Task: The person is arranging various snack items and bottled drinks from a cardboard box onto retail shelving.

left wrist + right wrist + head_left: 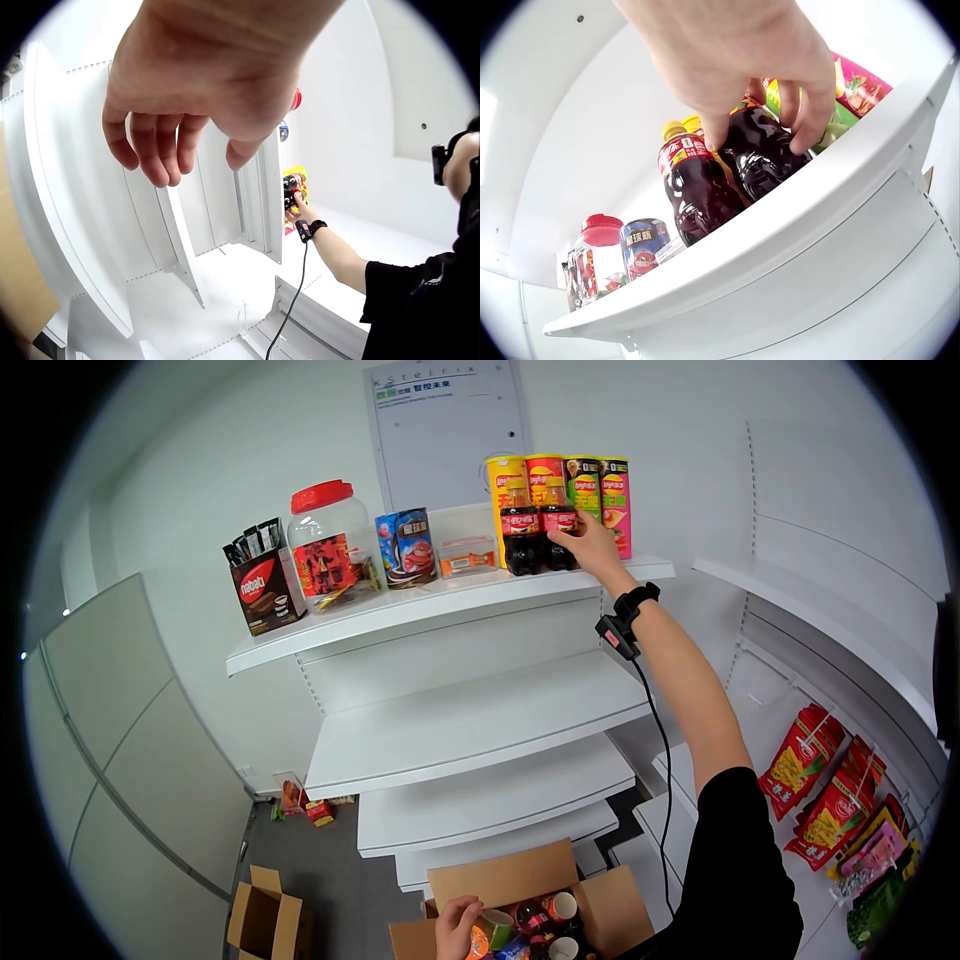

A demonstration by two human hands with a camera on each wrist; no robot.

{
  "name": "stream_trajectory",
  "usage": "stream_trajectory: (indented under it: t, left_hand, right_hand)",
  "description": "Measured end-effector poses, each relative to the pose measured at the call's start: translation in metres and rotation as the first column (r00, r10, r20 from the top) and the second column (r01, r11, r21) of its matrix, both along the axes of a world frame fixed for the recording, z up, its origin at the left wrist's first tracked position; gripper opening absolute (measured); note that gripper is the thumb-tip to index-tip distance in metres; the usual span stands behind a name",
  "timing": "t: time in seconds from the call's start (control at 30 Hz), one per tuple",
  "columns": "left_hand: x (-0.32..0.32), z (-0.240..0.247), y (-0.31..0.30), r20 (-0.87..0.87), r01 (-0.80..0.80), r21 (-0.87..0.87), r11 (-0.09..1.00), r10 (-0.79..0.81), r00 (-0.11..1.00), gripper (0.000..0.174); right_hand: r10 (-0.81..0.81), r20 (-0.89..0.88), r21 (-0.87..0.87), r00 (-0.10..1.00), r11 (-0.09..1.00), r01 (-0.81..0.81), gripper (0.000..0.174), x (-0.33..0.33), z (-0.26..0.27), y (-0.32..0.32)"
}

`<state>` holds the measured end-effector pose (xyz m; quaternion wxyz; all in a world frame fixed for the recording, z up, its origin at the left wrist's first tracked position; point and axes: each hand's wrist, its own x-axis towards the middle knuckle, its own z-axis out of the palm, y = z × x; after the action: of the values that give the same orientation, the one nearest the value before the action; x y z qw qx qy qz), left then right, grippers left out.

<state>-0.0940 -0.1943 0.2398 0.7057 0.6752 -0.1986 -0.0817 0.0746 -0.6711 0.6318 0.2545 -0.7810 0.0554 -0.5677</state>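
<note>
On the top shelf (400,603), two dark bottles with red labels stand side by side in front of several tall chip cans (583,480). My right hand (592,548) grips the right bottle (759,150), thumb on its left side and fingers round its right; the left bottle (694,187) stands free beside it. Low in the head view, my left hand (458,928) hangs over the left part of an open cardboard box (505,875) holding bottles and cans. In the left wrist view the left hand (202,82) holds nothing, its fingers loosely bent.
Left along the top shelf stand a clear plastic box (468,556), a blue can (406,548), a red-lidded jar (325,540) and a brown box (266,592). Lower white shelves (480,720) lie beneath. Snack bags (803,758) hang at right; another cardboard box (268,920) is on the floor.
</note>
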Motion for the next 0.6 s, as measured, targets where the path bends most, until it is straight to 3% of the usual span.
stream_trajectory:
  t: [0.6]
  left_hand:
    - [-0.0023,-0.0004,0.0007,-0.036,0.020,-0.020,1.000,-0.021,0.999,0.022]
  right_hand:
    - [-0.010,-0.081,0.037,0.997,0.999,0.013,0.057,-0.0024,-0.0011,0.0037]
